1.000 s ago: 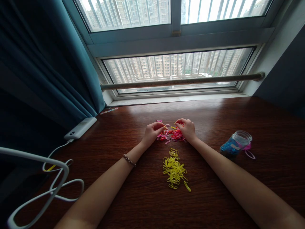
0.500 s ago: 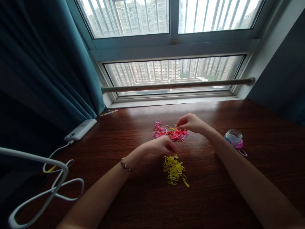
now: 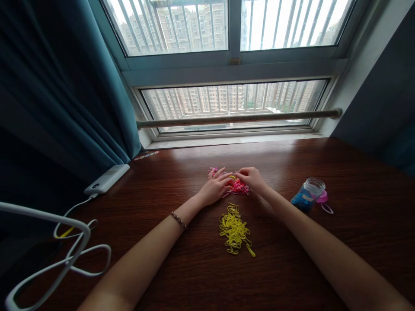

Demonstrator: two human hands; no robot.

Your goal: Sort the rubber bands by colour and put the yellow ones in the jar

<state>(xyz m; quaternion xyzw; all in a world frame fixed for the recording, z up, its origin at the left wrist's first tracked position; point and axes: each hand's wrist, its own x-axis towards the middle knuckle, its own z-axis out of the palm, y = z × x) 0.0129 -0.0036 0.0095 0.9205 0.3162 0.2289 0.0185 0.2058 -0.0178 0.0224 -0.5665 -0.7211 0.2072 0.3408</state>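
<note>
My left hand (image 3: 213, 188) lies with spread fingers over the pile of pink and red rubber bands (image 3: 239, 187), hiding part of it. From the right, my right hand (image 3: 252, 178) reaches to the same pile with thumb and fingers pinched. Whatever sits between those fingertips is too small to make out. A bit of yellow band (image 3: 232, 176) shows among the pink ones, close to both hands' fingertips. Nearer to me lies a separate pile of yellow rubber bands (image 3: 234, 231), touched by neither hand.
Beyond my right forearm a clear jar with blue contents (image 3: 306, 196) stands tilted-looking beside a pink lid (image 3: 322, 197) with a loop. On the left are a white power bank (image 3: 106, 178), its looping white cable (image 3: 84, 246) and a blue curtain (image 3: 106, 108). A window borders the wooden table (image 3: 181, 164).
My left hand has left the yellow pile, moved forward to the pink pile and spread its fingers. My right hand has come slightly left and nearer, still pinched. More of the jar shows.
</note>
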